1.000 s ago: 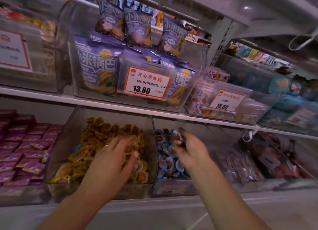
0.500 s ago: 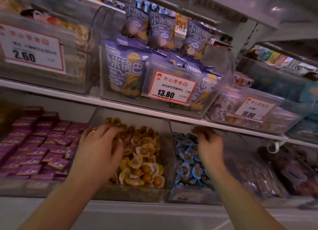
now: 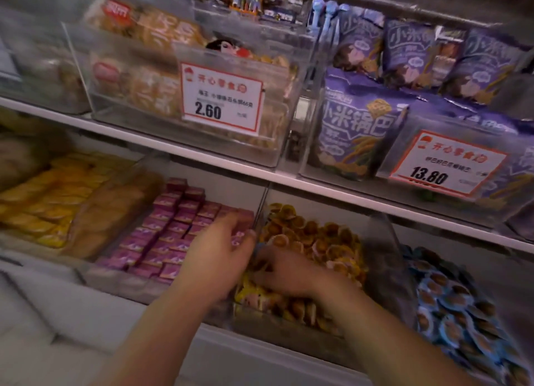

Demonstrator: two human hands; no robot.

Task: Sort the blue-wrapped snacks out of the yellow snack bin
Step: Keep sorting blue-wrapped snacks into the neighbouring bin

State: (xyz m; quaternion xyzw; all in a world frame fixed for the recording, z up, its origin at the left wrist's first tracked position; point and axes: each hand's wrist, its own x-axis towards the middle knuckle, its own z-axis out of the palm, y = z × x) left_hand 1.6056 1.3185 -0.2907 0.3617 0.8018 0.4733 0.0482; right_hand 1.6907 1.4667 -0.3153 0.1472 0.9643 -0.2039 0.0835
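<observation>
The clear bin of yellow-wrapped snacks [image 3: 320, 235] stands on the lower shelf, centre. My right hand [image 3: 291, 273] reaches into its front left part, fingers curled down among the snacks. A bit of blue wrapper [image 3: 261, 246] shows at its fingertips, and the hand seems to pinch it. My left hand [image 3: 219, 258] lies at the bin's left wall [image 3: 260, 209], fingers stretched toward it and partly over the purple boxes. To the right, a second bin holds the blue-wrapped snacks [image 3: 450, 313]. The picture is blurred.
A bin of purple boxes [image 3: 170, 229] adjoins the yellow bin on the left, with orange packs [image 3: 49, 201] beyond it. The upper shelf [image 3: 173, 150] carries bins with price tags 2.60 [image 3: 221, 101] and 13.80 [image 3: 446, 163] and purple bags [image 3: 355, 131].
My view has swung left. My right hand has left the blue bin and gone into the yellow bin beside my left hand, which stays at the bin's left wall.
</observation>
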